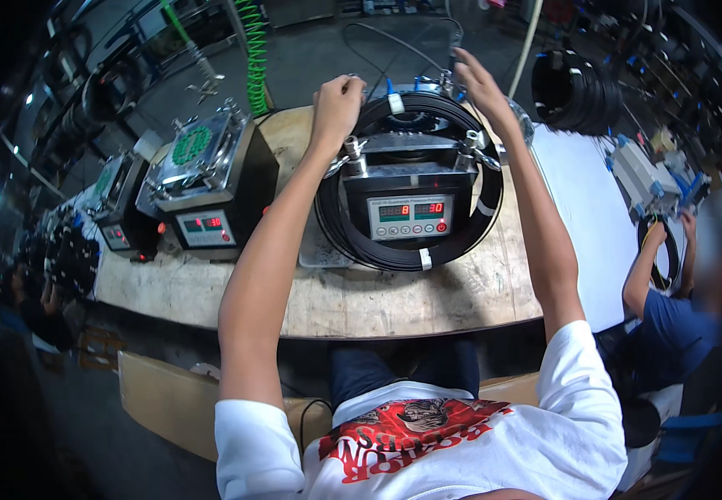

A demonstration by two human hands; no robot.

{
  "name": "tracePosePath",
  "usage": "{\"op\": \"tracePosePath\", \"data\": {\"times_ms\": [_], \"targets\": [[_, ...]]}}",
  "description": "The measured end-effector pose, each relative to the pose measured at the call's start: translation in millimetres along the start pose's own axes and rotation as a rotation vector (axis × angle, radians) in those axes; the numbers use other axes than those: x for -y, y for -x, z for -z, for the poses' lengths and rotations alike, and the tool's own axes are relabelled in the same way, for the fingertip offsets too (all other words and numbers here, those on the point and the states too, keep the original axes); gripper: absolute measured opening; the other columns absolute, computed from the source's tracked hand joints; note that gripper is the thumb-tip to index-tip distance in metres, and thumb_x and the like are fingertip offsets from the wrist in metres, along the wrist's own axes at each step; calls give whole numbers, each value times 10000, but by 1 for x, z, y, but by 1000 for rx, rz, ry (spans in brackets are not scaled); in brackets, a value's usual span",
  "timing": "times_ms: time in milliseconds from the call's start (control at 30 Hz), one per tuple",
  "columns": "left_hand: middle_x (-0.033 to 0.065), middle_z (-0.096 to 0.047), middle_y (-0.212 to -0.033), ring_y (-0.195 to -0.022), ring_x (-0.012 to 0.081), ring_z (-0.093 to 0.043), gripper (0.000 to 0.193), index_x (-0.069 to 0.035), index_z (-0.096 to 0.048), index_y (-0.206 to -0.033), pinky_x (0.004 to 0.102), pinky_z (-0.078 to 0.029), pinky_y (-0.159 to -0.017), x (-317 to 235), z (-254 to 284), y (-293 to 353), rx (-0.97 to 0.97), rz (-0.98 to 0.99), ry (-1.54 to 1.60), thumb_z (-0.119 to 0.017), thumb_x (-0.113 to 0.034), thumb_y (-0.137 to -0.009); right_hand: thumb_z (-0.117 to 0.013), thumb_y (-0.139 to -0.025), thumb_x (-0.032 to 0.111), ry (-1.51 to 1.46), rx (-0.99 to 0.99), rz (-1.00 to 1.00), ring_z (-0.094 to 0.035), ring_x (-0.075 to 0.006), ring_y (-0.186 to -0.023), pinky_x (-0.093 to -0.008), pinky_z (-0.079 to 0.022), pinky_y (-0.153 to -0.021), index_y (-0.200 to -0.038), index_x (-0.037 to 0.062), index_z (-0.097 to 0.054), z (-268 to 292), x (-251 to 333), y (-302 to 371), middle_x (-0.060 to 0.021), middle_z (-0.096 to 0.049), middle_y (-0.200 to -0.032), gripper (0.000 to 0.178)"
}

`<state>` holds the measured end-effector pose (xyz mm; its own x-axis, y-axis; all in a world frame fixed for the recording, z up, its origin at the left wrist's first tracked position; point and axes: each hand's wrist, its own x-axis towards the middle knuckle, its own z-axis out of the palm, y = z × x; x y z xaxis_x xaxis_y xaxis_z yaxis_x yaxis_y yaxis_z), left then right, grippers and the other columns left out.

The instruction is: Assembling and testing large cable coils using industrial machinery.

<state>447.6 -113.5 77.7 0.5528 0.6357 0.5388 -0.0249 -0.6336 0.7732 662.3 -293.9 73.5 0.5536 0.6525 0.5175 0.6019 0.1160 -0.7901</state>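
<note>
A large coil of black cable [474, 227], tied with white bands, hangs around the front of a black bench machine [358, 194] with red-lit digits on its panel. My left hand [340, 98] is raised just left of the coil's top, its fingers curled closed; what they hold, if anything, is hidden. At the upper right of the coil, my right hand [481, 86] has its fingers stretched out, close to blue-tipped connectors [433, 83] behind the machine. A blue-capped cable end [390, 87] stands up at the coil's top, between my hands.
Two similar machines [203, 196] with lit displays stand to the left on the wooden bench [361, 307]. A green coiled air hose [255, 62] hangs behind them. On the right, a co-worker [669, 321] handles a smaller black coil beside a white tabletop [574, 225]. More cable coils [576, 92] hang beyond.
</note>
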Motion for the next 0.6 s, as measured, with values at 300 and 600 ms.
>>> {"op": "tracePosePath", "data": {"times_ms": [300, 600], "targets": [[292, -507, -1333, -1119, 412, -577, 847, -68, -158, -1566, 474, -477, -922, 22, -3, -22, 114, 397, 7, -463, -597, -979, -574, -1006, 278, 252, -185, 173, -521, -366, -1291, -394, -391, -1078, -1462, 29, -425, -17, 57, 109, -248, -542, -1376, 541], [2, -639, -996, -853, 159, -542, 302, -156, -610, -1164, 312, -482, -644, 83, -12, -71, 128, 798, 619, -451, -391, -1062, -696, -936, 158, 165, -369, 144, -644, -203, -1014, -306, -518, -841, -1376, 22, -541, -29, 60, 114, -145, -671, -1106, 486]]}}
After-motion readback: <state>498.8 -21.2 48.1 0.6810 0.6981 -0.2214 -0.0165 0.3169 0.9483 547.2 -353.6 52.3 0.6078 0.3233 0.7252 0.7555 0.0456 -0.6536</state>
